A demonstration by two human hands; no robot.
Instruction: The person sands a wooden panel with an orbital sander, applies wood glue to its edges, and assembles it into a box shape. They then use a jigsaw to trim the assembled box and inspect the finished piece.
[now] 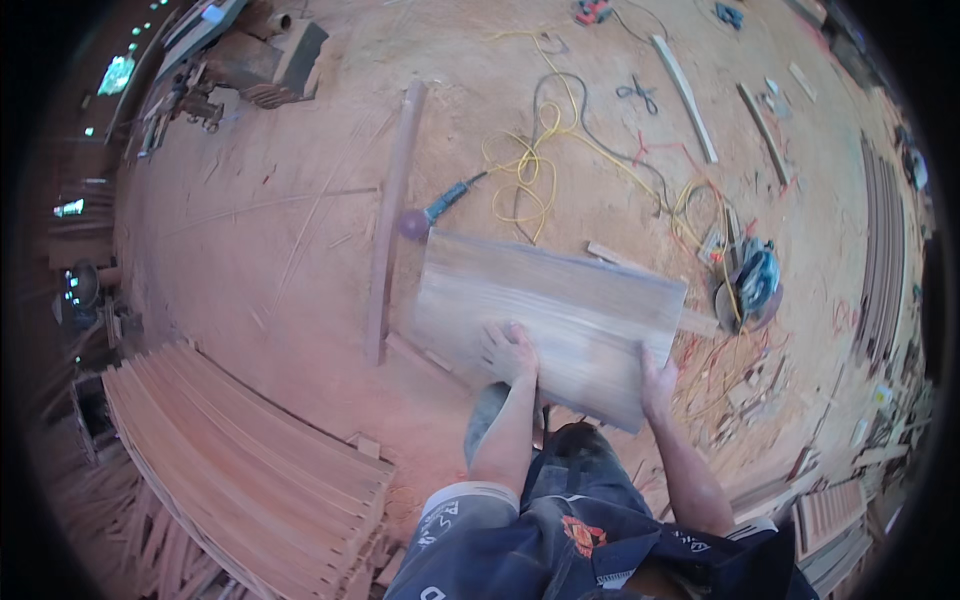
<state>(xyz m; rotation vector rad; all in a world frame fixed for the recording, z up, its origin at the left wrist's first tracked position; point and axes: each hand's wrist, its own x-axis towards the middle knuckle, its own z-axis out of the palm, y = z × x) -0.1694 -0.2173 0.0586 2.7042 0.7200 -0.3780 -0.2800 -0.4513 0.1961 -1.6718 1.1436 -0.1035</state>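
Observation:
A wide, pale greyish wooden board [560,300] lies tilted in front of my knees. My left hand [512,350] rests flat on its top face near the near edge, fingers spread. My right hand [657,382] grips the board's right edge, the thumb along the top; the fingers underneath are hidden. Just beyond the board's far left corner, a blue angle grinder with a round purple disc [414,224] lies on the ground. What supports the board from below is mostly out of sight.
A long timber beam [396,220] runs along the board's left. Stacked planks [250,460] stand at lower left. Yellow cords [525,170] tangle beyond the board. A teal circular saw [757,285] sits to the right among scraps; more long planks [882,250] lie at far right.

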